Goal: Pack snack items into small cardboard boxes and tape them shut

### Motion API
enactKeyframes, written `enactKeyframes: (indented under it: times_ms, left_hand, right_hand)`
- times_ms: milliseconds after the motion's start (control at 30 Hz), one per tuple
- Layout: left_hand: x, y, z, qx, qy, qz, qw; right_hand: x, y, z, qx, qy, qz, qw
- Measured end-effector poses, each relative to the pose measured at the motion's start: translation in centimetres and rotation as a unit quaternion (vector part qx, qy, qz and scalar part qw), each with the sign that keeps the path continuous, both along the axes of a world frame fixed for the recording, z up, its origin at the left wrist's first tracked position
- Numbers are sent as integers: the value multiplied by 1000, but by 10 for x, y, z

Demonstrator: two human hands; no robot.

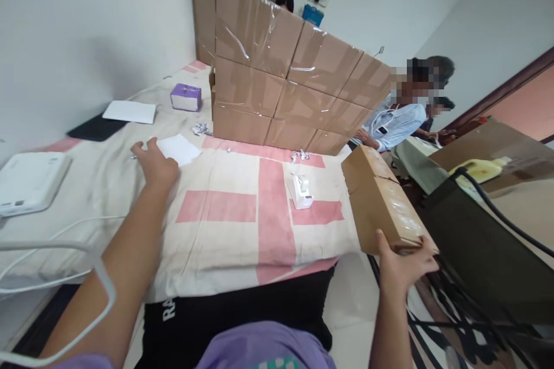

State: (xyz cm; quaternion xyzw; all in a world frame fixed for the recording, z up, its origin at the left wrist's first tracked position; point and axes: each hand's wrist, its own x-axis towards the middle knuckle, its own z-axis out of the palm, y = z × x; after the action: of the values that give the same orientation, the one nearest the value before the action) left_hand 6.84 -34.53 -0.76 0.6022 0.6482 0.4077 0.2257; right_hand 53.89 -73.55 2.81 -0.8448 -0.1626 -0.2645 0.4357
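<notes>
At the right edge of the table, my right hand (404, 262) grips the near end of a long brown cardboard box (367, 202), thumb on one side and fingers over the other. Shiny clear tape covers the box's outer face. My left hand (156, 164) is over the left part of the table, fingers apart and curved, beside a white sheet of paper (179, 149). A tiny thing near its fingertips is too small to make out. Between my hands stands a small white tape dispenser (302, 193).
Stacked taped cartons (277, 81) form a wall along the far side. A purple-and-white pack (186, 97), a black flat item (93, 128) with white paper on it, and a white device (32, 181) with cables lie left. A person in a light blue shirt (396, 124) is beyond.
</notes>
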Motion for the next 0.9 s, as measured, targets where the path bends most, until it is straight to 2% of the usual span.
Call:
enactKeyframes:
  times_ms: [133, 300, 433, 567, 700, 800, 900]
  left_hand:
    - [0, 0, 0, -2, -15, 8, 1000]
    - [-2, 7, -2, -22, -52, 11, 998]
    - [6, 20, -14, -53, -120, 14, 991]
    - [21, 30, -28, -29, -177, 16, 984]
    - [29, 30, -32, -11, -218, -27, 975]
    - [34, 24, -28, 0, -254, -60, 965]
    - [44, 17, -22, 8, -302, -101, 948]
  right_hand:
    - [16, 28, -6, -5, 17, 16, 1000]
    - [49, 62, -5, -24, 30, 38, 999]
    - [82, 90, -5, -37, 40, 64, 996]
    - [110, 113, -13, -35, 44, 102, 993]
    - [117, 122, -31, -29, 18, 104, 994]
    - [114, 121, -43, -13, 41, 80, 996]
    - [112, 119, -48, 11, 53, 79, 995]
